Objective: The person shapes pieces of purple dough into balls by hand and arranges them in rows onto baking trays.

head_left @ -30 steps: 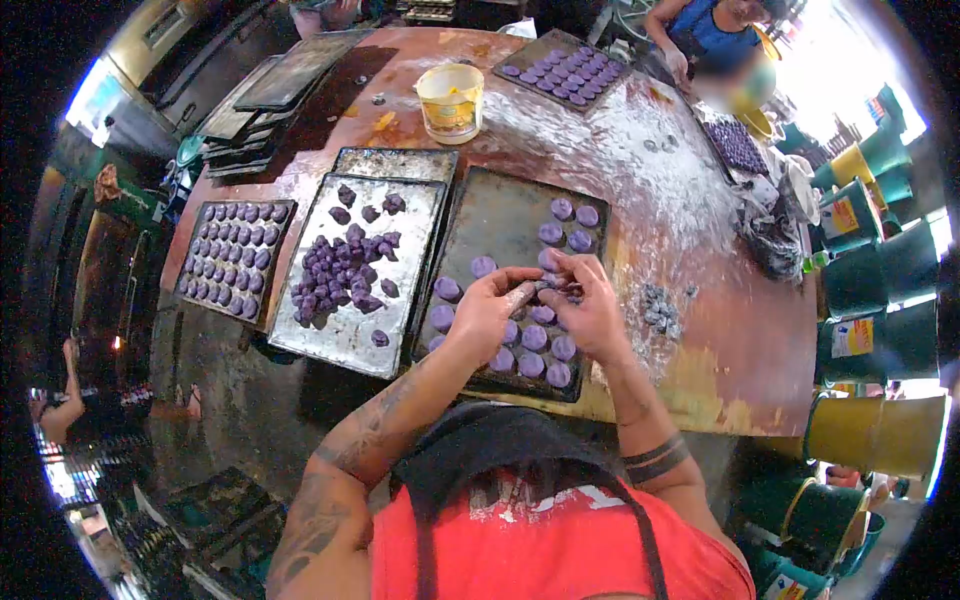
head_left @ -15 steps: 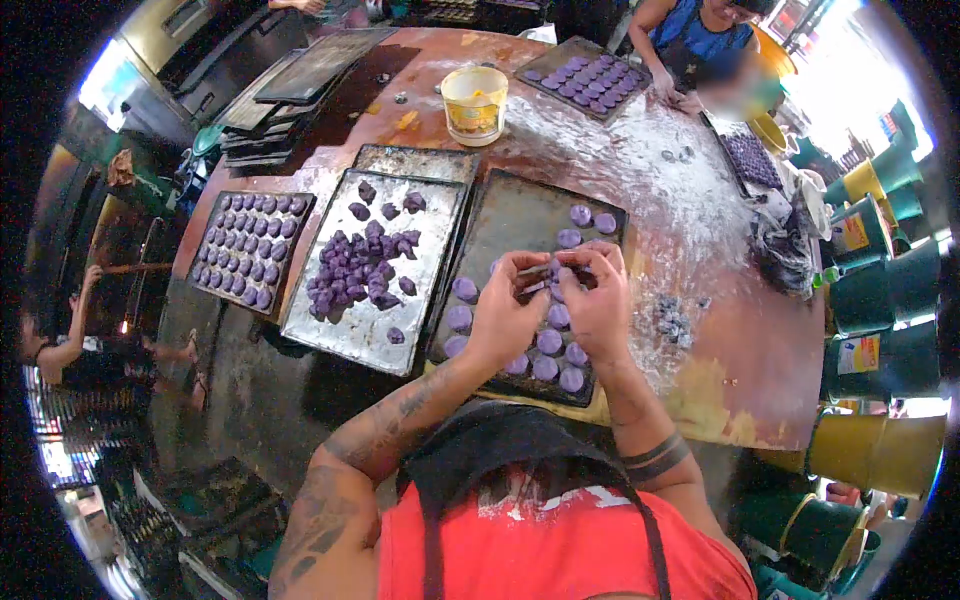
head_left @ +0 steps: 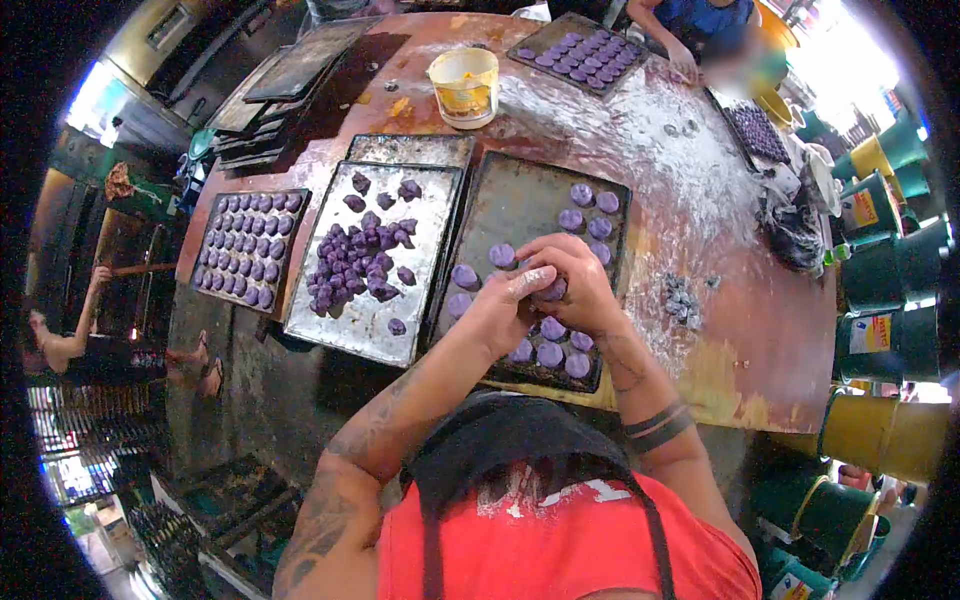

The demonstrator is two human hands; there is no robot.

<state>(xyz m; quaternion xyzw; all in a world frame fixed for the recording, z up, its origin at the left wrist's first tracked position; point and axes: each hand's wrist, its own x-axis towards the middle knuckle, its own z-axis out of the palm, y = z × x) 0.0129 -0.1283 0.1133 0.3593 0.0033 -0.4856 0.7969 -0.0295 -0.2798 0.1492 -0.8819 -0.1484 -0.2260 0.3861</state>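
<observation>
Over a dark tray [head_left: 487,200] bearing several round purple dough pieces [head_left: 549,354], my two hands meet. My left hand [head_left: 505,305] is closed against the right one, its floury thumb pointing right; what it holds, if anything, is hidden. My right hand [head_left: 577,282] curls its fingers around a purple dough ball [head_left: 552,290], part of which shows below the fingers. Left of this tray, a silvery tray [head_left: 380,338] carries a heap of rough purple lumps [head_left: 350,262] with some scattered pieces around it.
A filled tray [head_left: 247,250] lies far left, near stacked trays [head_left: 300,70]. Behind stand a yellow-white bucket [head_left: 465,90] and another filled tray [head_left: 580,55]. A co-worker's hand [head_left: 683,62] is at the back right. Grey crumbs [head_left: 682,300] and flour lie right; buckets [head_left: 885,435] line the right side.
My hands have come together, the left thumb now lying across toward the right hand. A purple ball shows in my right hand. The camera view has shifted slightly.
</observation>
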